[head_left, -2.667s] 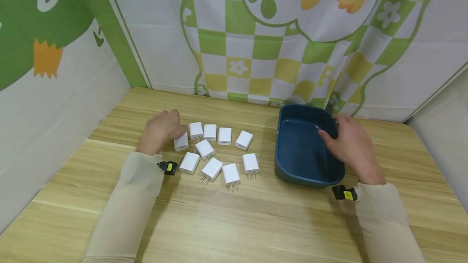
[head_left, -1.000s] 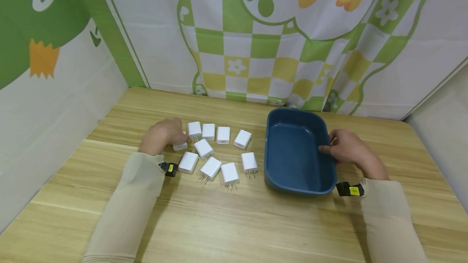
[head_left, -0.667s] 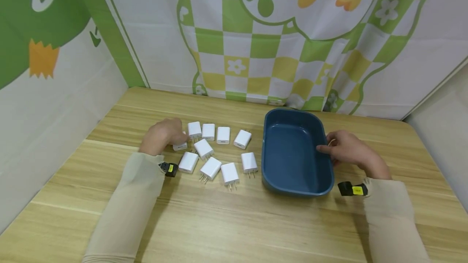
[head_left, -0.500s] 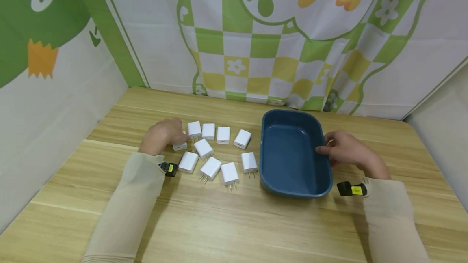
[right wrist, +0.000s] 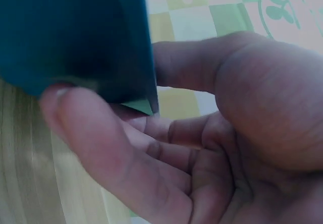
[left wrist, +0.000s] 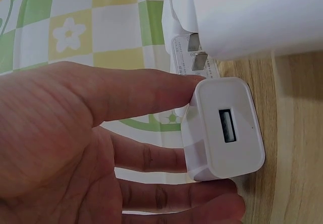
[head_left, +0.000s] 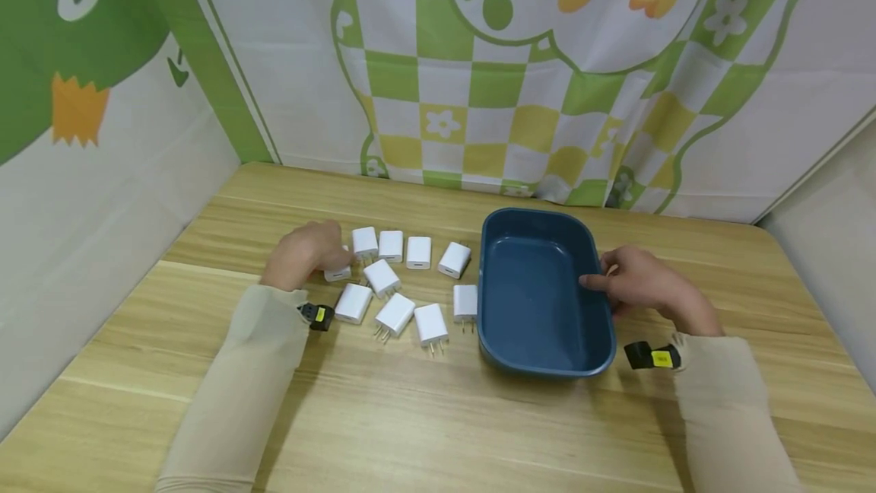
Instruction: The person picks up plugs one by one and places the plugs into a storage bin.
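My left hand [head_left: 304,253] pinches a white USB charger [left wrist: 229,148] at the left end of a loose group of similar chargers. In the left wrist view its USB port faces the camera, with the thumb on one side and fingers on the other. My right hand [head_left: 636,278] grips the right wall of a dark blue rectangular bin [head_left: 547,287], thumb over the rim inside and fingers outside. Nothing lies in the bin. Its left edge overlaps the nearest charger [head_left: 464,301] in the head view.
Several more white chargers lie between the hand and the bin, among them one charger [head_left: 430,324] at the front with its prongs toward me. A patterned curtain [head_left: 452,82] hangs behind the wooden table [head_left: 411,417], and a white wall covering [head_left: 116,196] borders the left.
The bin has slid left and toward me with my right hand on it, up to the nearest charger. My left hand has closed lower around the leftmost charger and since then stays in place.
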Demonstrator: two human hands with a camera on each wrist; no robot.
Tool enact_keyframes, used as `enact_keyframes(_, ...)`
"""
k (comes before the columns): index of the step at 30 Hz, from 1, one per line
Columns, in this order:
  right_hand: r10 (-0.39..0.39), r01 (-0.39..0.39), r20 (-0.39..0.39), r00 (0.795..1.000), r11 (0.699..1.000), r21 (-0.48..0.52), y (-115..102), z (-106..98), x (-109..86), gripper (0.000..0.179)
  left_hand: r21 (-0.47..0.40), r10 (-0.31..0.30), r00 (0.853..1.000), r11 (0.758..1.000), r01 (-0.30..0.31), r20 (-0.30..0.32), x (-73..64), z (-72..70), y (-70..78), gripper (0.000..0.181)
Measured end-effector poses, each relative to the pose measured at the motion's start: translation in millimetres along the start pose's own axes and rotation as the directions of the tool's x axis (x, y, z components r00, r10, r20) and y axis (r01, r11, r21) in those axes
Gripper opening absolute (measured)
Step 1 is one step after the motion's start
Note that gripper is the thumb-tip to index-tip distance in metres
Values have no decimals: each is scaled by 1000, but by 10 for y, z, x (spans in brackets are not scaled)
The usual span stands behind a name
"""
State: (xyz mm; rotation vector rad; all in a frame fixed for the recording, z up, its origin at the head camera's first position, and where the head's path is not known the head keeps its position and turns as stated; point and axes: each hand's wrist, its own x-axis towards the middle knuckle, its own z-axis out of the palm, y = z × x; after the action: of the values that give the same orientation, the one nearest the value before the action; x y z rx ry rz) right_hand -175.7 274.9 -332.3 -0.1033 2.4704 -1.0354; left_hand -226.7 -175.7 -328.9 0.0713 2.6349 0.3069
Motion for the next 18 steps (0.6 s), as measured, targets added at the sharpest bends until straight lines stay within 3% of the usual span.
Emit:
enact_keyframes(6, 29, -30, -27, 999, 999, -25, 16, -6, 21, 27, 10, 5, 1000, 1000, -5, -2, 9, 5, 1, 34)
enact_keyframes(14, -70, 65, -47, 996, 993, -104, 30, 19, 48, 19, -17, -22, 1000, 1000, 22, -1, 26, 16, 8, 30)
enact_keyframes(18, -73, 67, -50, 996, 991, -116, 17, 30, 46, 18, -35, -41, 999, 999, 41, -3, 33, 21, 22, 26)
